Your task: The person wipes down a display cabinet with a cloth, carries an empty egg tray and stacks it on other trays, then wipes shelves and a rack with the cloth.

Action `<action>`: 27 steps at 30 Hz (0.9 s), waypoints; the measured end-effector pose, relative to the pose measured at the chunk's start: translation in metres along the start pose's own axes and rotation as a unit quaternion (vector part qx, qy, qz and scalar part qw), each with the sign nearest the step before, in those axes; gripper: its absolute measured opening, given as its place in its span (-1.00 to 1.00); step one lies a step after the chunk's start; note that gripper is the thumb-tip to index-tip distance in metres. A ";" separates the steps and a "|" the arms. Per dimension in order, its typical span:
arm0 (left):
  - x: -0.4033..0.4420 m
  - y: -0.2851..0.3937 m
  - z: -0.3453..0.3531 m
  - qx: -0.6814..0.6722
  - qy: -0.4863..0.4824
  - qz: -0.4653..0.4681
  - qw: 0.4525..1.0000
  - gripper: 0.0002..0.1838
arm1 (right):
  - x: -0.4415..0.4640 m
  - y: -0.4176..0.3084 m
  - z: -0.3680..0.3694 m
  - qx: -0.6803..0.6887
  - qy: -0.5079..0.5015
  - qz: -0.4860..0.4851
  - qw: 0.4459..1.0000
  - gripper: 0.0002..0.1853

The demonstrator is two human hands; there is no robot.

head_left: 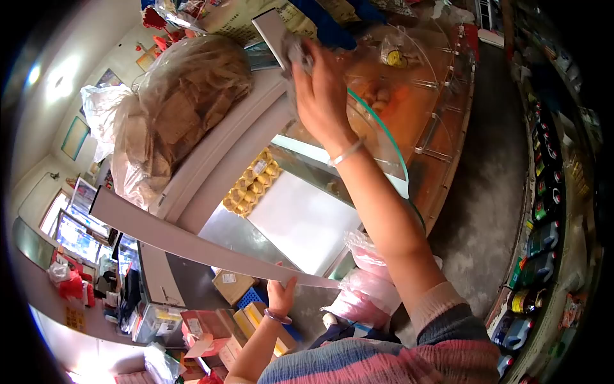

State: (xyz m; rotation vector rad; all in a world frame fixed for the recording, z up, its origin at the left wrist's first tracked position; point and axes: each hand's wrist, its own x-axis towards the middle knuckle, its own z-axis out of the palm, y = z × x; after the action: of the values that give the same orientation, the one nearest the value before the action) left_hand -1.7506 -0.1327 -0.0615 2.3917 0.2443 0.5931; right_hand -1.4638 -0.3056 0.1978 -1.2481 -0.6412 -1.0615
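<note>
My right hand (320, 99) is raised at the upper middle, its fingers closed round a crumpled grey cloth (297, 54). The cloth lies against a narrow white panel edge (270, 35) on the far side of the glass display case. Below, my left hand (279, 297) holds the near edge of a long white strip-like panel (198, 246) of the case. Between my hands, a yellow egg tray (252, 185) sits inside the case beside a flat white board (313, 214). A glass pane with a green edge (390, 141) stands next to my right forearm.
A large plastic bag of brown material (182, 89) rests on the left of the case. Pinkish bags (364, 297) stand close to my body. Cardboard boxes (208, 329) lie lower left. Shelves of bottles (540, 237) line the right, past the grey floor (486, 153).
</note>
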 end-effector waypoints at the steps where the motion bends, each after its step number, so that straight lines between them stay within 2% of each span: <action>1: 0.001 -0.001 -0.001 0.003 0.000 0.015 1.000 -0.82 | 0.015 -0.003 0.004 -0.016 0.005 -0.035 0.999 -0.61; 5: 0.003 -0.006 -0.003 0.013 -0.021 0.044 0.999 -0.80 | 0.025 0.002 0.013 0.033 0.057 -0.110 0.992 -0.61; 6: 0.005 -0.003 -0.003 -0.006 -0.023 0.028 0.999 -0.81 | 0.019 0.012 0.005 0.078 -0.032 -0.108 0.991 -0.46; 7: 0.005 -0.002 -0.002 -0.025 -0.026 0.005 0.999 -0.82 | 0.004 0.026 0.003 0.094 -0.006 -0.167 0.981 -0.45; 9: 0.005 -0.017 -0.005 0.015 -0.048 0.048 0.998 -0.74 | -0.040 0.039 -0.016 0.110 -0.056 -0.100 0.987 -0.44; 10: 0.000 -0.019 -0.003 -0.027 -0.045 -0.004 0.999 -0.68 | -0.066 0.050 -0.028 0.069 -0.044 -0.088 0.993 -0.55; 11: -0.001 -0.017 -0.003 -0.068 -0.037 -0.051 0.996 -0.63 | -0.098 0.072 -0.046 0.044 -0.143 -0.037 0.988 -0.49; 12: 0.001 -0.016 -0.004 -0.043 -0.048 -0.019 0.998 -0.53 | -0.134 0.089 -0.057 0.045 -0.149 -0.002 0.988 -0.44; 14: 0.001 -0.014 -0.002 -0.086 -0.032 -0.059 0.994 -0.51 | -0.201 0.110 -0.085 0.042 -0.237 0.149 0.959 -0.41; 17: 0.000 -0.007 -0.003 -0.126 -0.037 -0.093 0.987 -0.47 | -0.266 0.124 -0.123 0.008 -0.316 0.295 0.902 -0.41; 19: 0.000 -0.009 -0.005 -0.116 -0.041 -0.096 0.988 -0.46 | -0.298 0.132 -0.132 0.045 -0.296 0.374 0.878 -0.41; 23: 0.002 0.002 -0.006 -0.127 -0.034 -0.142 0.981 -0.44 | -0.388 0.164 -0.125 0.005 -0.169 0.350 0.921 -0.39; 25: 0.002 0.011 -0.003 -0.145 -0.028 -0.169 0.975 -0.44 | -0.406 0.174 -0.123 -0.016 -0.154 0.390 0.908 -0.41; 27: 0.001 0.002 -0.003 -0.141 -0.035 -0.144 0.979 -0.43 | -0.412 0.175 -0.122 -0.052 -0.152 0.394 0.905 -0.44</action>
State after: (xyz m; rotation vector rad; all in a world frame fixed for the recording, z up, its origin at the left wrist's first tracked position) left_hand -1.7512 -0.1320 -0.0580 2.0503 0.4377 0.3798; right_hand -1.4940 -0.3103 -0.2655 -1.5864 -0.2486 -0.2271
